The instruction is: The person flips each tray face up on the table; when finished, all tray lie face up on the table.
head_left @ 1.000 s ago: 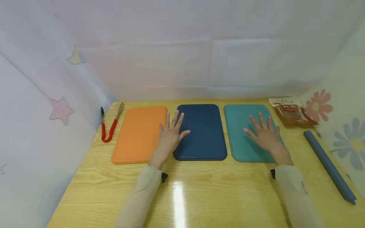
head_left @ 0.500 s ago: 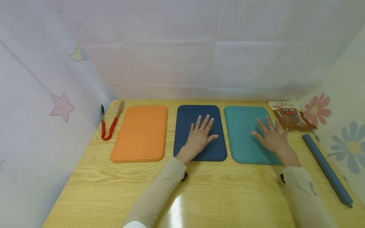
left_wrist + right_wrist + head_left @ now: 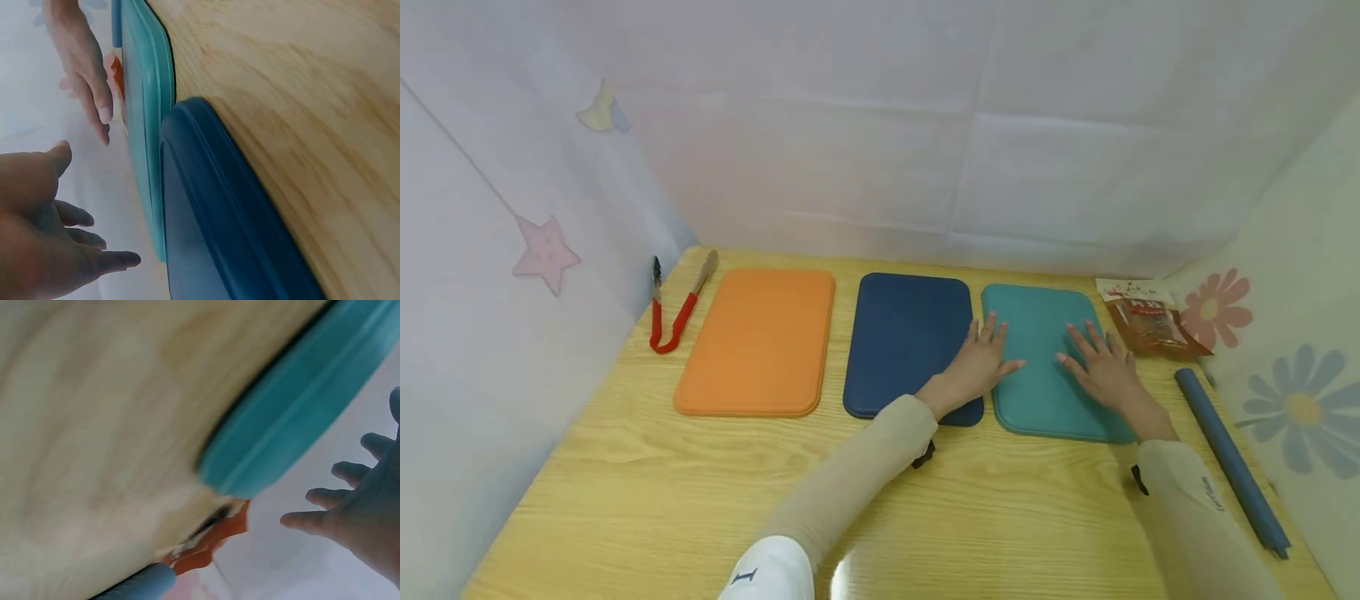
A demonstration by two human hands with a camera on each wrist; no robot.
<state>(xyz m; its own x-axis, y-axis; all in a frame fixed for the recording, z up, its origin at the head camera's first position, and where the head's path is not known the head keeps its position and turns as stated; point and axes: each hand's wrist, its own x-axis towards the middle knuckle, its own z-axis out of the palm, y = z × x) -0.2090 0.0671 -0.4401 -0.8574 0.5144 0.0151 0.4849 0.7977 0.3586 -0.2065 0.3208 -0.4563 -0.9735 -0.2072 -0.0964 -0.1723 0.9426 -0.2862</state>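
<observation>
Three flat boards with rounded corners lie in a row in the head view: an orange board point(image 3: 756, 342), a navy board point(image 3: 902, 342) and a teal board point(image 3: 1041, 358). My left hand point(image 3: 970, 371) is spread, palm down, over the space between the navy and teal boards. Above the right half of the teal board is my right hand point(image 3: 1105, 375), its fingers also spread. The left wrist view has my left hand point(image 3: 37, 231) held apart from the board surfaces. In the right wrist view a gap shows between my right hand point(image 3: 369, 500) and the teal board point(image 3: 275, 431). Both hands hold nothing.
Red-handled tongs point(image 3: 672, 321) lie at the far left. A brown snack packet point(image 3: 1153, 321) sits at the back right. In front of it, a slim grey-blue roll point(image 3: 1232, 462) lies along the right edge of the wooden table point(image 3: 647, 492). Cloth curtains point(image 3: 850, 125) enclose the back and sides.
My left hand has swept right, from between the orange and navy boards, across the navy one, to the teal board's left edge. My right hand moved slightly right, then back. The view has tilted slightly.
</observation>
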